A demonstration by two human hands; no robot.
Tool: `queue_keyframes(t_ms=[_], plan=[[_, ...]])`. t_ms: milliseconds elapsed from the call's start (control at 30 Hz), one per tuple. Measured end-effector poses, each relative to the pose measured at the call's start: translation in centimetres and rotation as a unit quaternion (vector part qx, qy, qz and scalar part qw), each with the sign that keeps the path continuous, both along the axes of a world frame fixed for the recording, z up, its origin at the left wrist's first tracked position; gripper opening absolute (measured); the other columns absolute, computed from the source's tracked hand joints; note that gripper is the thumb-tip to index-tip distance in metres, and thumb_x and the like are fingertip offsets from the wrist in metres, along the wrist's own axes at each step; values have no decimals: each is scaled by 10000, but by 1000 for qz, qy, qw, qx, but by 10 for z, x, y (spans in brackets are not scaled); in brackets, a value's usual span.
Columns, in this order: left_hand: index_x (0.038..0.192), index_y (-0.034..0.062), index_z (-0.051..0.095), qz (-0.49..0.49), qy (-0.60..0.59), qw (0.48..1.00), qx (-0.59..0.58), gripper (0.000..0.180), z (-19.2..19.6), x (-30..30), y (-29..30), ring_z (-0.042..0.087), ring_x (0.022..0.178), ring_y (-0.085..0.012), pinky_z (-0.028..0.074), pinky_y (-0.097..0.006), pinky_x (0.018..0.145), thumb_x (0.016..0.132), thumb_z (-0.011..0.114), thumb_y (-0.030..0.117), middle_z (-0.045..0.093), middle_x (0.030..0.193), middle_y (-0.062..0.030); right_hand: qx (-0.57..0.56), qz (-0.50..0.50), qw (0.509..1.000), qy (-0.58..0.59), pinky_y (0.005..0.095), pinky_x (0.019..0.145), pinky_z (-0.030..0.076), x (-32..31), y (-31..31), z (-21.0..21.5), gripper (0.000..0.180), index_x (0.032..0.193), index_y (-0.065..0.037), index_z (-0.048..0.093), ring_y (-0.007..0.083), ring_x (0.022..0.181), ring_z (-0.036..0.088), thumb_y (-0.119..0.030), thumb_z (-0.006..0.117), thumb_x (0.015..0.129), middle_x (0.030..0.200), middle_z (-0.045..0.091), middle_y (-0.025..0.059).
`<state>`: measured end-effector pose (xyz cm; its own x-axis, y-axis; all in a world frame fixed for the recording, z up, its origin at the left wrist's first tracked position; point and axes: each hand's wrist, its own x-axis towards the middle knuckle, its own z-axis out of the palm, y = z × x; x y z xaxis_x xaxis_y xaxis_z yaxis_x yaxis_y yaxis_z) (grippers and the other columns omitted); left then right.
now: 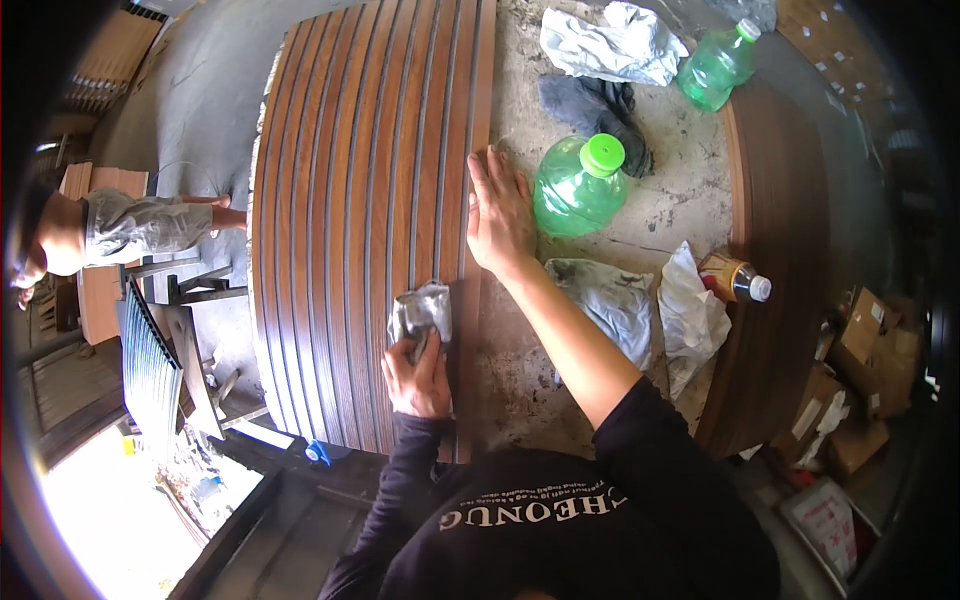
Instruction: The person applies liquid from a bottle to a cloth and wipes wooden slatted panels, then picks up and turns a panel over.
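A long brown slatted wood panel (350, 200) with dark grooves lies on a worktable. My left hand (415, 375) presses a crumpled grey rag (422, 310) onto the panel near its right side. My right hand (500, 215) lies flat, fingers spread, on the panel's right edge, holding nothing. A green plastic bottle (580, 185) with a green cap lies just right of my right hand.
On the stained tabletop (680, 190) lie a white cloth (615, 45), a dark cloth (600, 105), a second green bottle (718, 65), a small brown bottle (733, 278) and white plastic bags (690, 320). Another person (110, 230) stands at left. Cardboard boxes (860, 380) sit at right.
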<state>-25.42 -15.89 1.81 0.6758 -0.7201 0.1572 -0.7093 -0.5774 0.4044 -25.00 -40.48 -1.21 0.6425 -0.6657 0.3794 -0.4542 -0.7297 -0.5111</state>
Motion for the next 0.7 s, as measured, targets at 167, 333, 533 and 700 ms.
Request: queue_keyframes(t_ms=[167,333,533,700], plan=[[1029,148,705,-2,-67,994,-83,270,-14,52,-89,576,896,-307,482,-399,808,767,648,112,562,971,-136,-13,-1,1000,-16,491,1089,254,-1,5,-4,464,1288,12,449,406,1265,385,-88,514,839,1349,414,258],[1061,141,679,-18,-83,993,-77,269,-13,128,-178,572,948,-318,476,-399,827,801,648,204,565,1065,-149,-10,10,1000,-27,504,1082,262,10,13,-10,492,1292,-2,451,413,1246,401,-86,545,817,1333,426,251],[1058,146,698,13,6,999,-40,316,3,27,-43,573,839,-280,518,-373,689,742,688,123,523,921,-109,32,2,999,-12,491,1079,276,1,10,4,520,1351,-25,398,414,1297,348,-80,510,846,1393,370,244],[1043,155,703,-9,-35,994,-102,281,-14,82,-137,582,806,-264,509,-363,663,765,665,132,529,910,-123,80,3,997,19,489,1087,234,0,4,1,565,1395,-33,342,380,1333,312,-88,497,855,1430,331,226]])
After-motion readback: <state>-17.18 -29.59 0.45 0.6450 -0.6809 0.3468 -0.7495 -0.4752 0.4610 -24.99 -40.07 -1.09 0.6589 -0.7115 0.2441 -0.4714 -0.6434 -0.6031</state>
